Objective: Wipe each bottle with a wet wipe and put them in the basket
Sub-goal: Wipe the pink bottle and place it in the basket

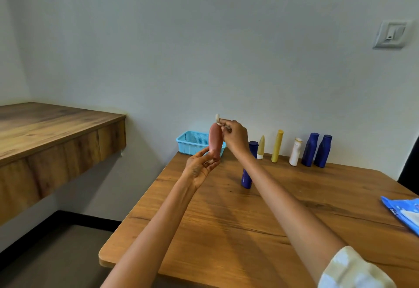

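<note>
My left hand [200, 166] grips the bottom end of a pink bottle [215, 138] and holds it upright above the table's far left corner. My right hand [234, 137] pinches a crumpled white wet wipe [218, 120] against the bottle's top. Behind the bottle stands a light blue basket [192, 144] by the wall. A dark blue bottle [248, 174] stands just right of my hands, partly hidden by my right forearm. Further right along the wall stand a cream tube [261, 147], a yellow bottle [278, 146], a white bottle [295, 151] and two dark blue bottles [316, 150].
The wooden table [249, 219] has its left edge close to my left arm. A blue wet-wipe pack [403, 215] lies at the right edge. A wooden counter [52, 133] stands to the left across a gap. A wall switch [390, 35] is at upper right.
</note>
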Demonstrator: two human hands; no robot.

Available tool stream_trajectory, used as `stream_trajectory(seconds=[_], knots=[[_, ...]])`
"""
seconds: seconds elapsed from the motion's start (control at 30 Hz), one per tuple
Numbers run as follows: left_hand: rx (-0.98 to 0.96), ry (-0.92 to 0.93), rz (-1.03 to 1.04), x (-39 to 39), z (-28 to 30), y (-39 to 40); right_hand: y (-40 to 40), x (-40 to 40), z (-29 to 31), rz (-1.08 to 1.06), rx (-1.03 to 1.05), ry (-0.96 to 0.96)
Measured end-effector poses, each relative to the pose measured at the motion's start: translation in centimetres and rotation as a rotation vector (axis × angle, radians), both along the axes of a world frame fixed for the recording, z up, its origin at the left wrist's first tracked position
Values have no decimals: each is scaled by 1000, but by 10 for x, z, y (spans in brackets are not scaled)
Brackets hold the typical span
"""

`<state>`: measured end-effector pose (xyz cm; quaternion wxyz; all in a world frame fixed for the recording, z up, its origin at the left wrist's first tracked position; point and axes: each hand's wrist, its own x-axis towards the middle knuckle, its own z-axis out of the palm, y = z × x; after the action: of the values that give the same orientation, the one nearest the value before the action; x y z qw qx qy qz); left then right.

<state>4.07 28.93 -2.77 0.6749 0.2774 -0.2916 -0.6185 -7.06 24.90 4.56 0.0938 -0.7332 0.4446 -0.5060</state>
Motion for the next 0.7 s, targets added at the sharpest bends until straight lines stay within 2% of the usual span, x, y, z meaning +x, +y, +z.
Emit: stream_trajectory(seconds=[0.13,0.27,0.47,0.6,0.7], knots=[[-6,63,40,-2,3,-1,20,0,-26,55,-136,155],[28,66,47,-2,4,1,30,-10,-42,77,-84,202],[71,100,-6,-13,16,4,20,-27,-2,52,-48,61],[57,93,-3,-18,19,5,15,-13,-4,69,6,155],[55,117,44,-10,19,1,14,-4,-17,88,54,123]])
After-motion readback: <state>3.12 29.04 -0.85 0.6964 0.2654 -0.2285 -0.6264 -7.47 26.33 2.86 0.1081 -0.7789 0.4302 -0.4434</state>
